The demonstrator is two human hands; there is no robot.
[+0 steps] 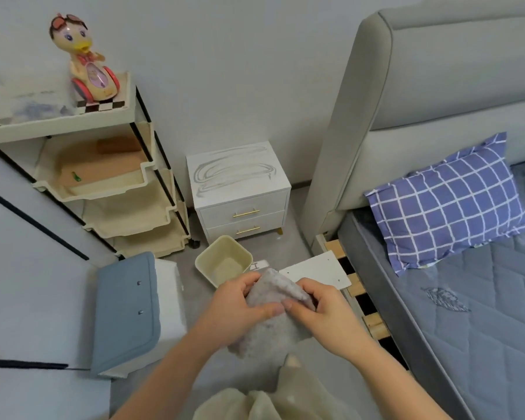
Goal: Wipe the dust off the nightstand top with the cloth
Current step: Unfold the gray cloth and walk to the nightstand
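Note:
A small white nightstand (238, 184) with two gold-handled drawers stands against the wall between a shelf cart and the bed. Grey dust smears curve across its top. A grey fuzzy cloth (270, 325) hangs bunched between both hands, well in front of the nightstand and above the floor. My left hand (240, 310) grips its left side with the thumb on top. My right hand (325, 310) pinches its upper right edge.
A cream tiered cart (103, 183) with a toy duck (87, 65) stands left of the nightstand. A cream bin (223, 263) sits on the floor before it. A blue-topped stool (128, 310) is at left, the bed with a checked pillow (449, 204) at right.

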